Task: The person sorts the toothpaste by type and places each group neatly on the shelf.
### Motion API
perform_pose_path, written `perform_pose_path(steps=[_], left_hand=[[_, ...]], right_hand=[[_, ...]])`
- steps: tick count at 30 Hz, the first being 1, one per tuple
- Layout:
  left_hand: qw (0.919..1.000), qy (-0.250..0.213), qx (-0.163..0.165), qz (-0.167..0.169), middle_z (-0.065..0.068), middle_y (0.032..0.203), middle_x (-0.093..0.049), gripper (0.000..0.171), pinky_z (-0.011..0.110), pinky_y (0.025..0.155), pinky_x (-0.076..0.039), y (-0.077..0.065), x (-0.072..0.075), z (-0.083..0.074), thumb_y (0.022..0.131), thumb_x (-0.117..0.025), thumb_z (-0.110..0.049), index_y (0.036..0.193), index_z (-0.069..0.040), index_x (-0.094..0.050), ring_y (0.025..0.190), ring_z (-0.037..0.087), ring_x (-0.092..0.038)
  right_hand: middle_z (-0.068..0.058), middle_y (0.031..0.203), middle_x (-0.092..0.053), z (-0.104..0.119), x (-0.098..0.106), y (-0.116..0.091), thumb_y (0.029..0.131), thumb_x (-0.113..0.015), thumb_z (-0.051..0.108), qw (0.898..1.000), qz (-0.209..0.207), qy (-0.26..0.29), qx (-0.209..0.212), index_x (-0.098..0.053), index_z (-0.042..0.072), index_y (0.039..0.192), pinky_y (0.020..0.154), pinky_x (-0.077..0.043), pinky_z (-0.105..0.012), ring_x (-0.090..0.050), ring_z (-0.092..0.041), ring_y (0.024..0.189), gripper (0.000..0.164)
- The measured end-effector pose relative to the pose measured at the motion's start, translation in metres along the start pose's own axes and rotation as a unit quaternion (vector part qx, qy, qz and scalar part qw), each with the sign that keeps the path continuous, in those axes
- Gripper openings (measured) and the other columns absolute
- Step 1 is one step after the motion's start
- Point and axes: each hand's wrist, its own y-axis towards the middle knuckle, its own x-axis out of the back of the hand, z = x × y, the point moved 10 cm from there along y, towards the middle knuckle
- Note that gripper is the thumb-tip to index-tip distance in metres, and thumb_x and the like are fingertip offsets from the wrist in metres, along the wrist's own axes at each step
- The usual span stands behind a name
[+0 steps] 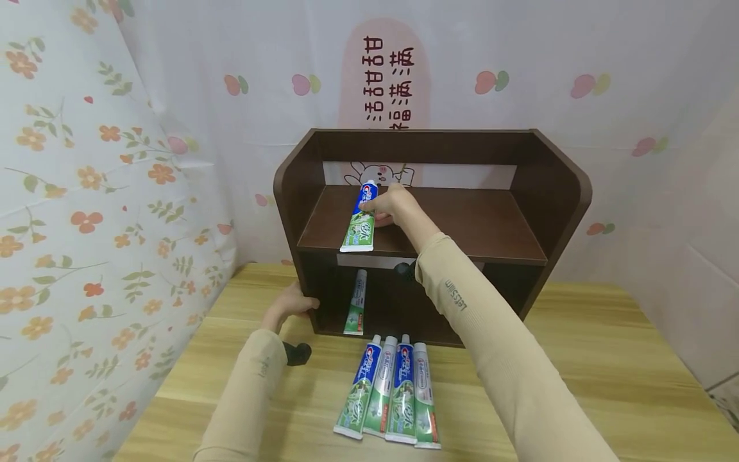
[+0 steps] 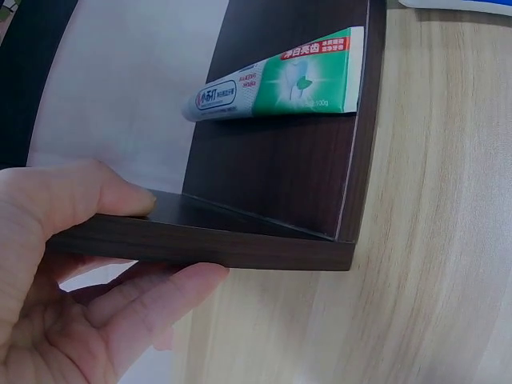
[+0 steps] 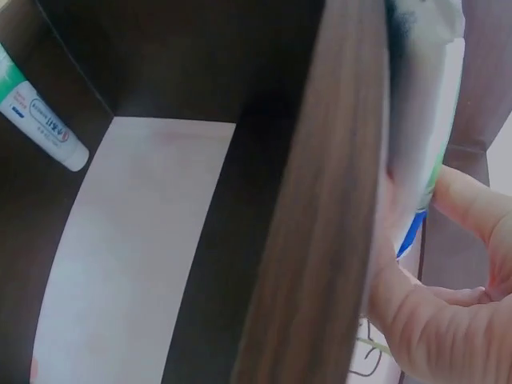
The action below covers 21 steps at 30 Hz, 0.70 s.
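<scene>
Nearby, four toothpaste tubes (image 1: pixel 383 388) lie before shelf (image 1: pixel 470 221); lone tube (image 1: pixel 356 303) inside.

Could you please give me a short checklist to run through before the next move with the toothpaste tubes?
1. Right hand has hold of the blue-and-green tube: ok, it pinches the tube's side.
2. Left hand grips the left side panel: ok.
3. Held tube rests on the upper board: cannot tell, contact is hidden.
4. Lower tube lies within the bottom board: ok, flat end near the front edge.
5. Four tubes on the table lie well away from the bottom board: not ok, their capped ends are close to its front edge.
</scene>
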Motion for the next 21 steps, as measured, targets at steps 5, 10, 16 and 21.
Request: perform_pose_path(steps=[5,10,16,21], left_hand=[[0.9999,0.008,-0.003,0.006,0.031,0.135,-0.039,0.064,0.047,0.088,-0.049,0.0013,0.0001,0.0015,0.079,-0.054,-0.004,0.136,0.008,-0.028,0.116,0.044,-0.049],[0.9995,0.032,0.001,0.006,0.03,0.136,-0.04,0.059,0.055,0.102,-0.034,-0.0001,0.0029,-0.0014,0.081,-0.054,-0.007,0.134,0.009,-0.033,0.124,0.045,-0.039],[0.9996,0.029,0.001,0.005,0.029,0.135,-0.04,0.061,0.054,0.103,-0.033,-0.0018,0.0025,-0.0033,0.079,-0.055,-0.006,0.135,0.008,-0.032,0.123,0.044,-0.041],[0.9996,0.028,0.002,0.006,0.029,0.137,-0.038,0.063,0.053,0.101,-0.035,-0.0017,0.0016,-0.0019,0.079,-0.054,-0.005,0.136,0.007,-0.03,0.122,0.044,-0.042]], right_hand=[[-0.016,0.128,-0.048,0.0002,-0.0043,-0.0025,0.082,-0.064,0.006,0.999,0.027,0.034,-0.026,-0.007,0.012,0.147,0.066,-0.054,-0.02,-0.063,-0.016,0.073,0.087],[-0.019,0.125,-0.052,0.0023,-0.0042,-0.0024,0.082,-0.063,0.004,0.998,0.033,0.051,-0.018,-0.01,0.008,0.145,0.07,-0.055,-0.023,-0.064,-0.027,0.101,0.082],[-0.018,0.113,-0.06,0.0,0.0037,0.0022,0.08,-0.068,0.015,1.0,-0.013,-0.023,0.011,-0.042,-0.003,0.128,0.061,-0.055,-0.021,-0.068,-0.016,0.064,0.057],[-0.017,0.11,-0.062,-0.0015,0.0003,-0.0017,0.081,-0.067,0.014,0.999,0.005,-0.014,0.033,-0.053,-0.006,0.117,0.065,-0.055,-0.021,-0.062,-0.011,0.065,0.043]])
